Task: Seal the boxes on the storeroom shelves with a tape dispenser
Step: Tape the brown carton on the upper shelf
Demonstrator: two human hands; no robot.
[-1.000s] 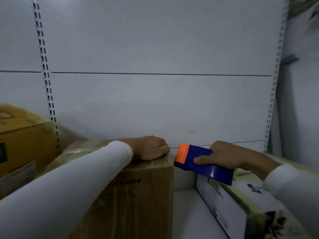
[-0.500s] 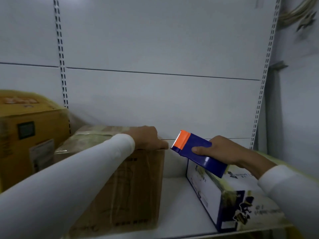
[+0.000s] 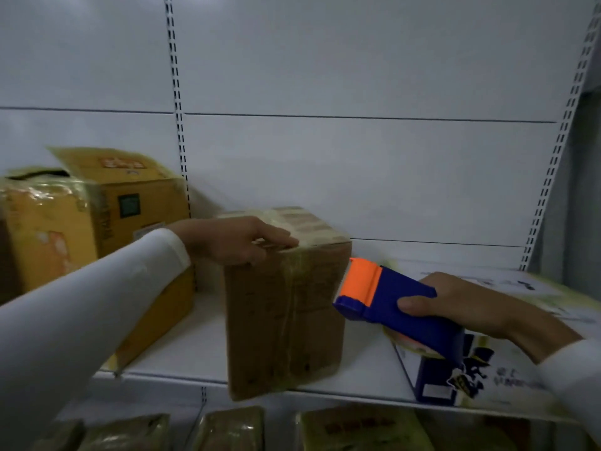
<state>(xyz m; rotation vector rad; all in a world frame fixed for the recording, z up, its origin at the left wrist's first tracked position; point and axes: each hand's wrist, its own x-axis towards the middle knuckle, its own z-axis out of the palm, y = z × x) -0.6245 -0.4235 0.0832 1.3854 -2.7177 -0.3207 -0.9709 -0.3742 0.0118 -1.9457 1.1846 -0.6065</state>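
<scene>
Tape dispenser [image 3: 395, 304]: blue, orange head, gripped in right hand [image 3: 461, 304], fingers curled round it, beside brown box [image 3: 286, 320] on shelf [image 3: 182, 353]. Left hand [image 3: 234, 242]: fingers fairly straight, resting on box top.

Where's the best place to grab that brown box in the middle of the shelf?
Probably by the two side walls of the brown box, coming from the front: it stands upright with open shelf either side, and its taped top already has the left hand on it.
</scene>
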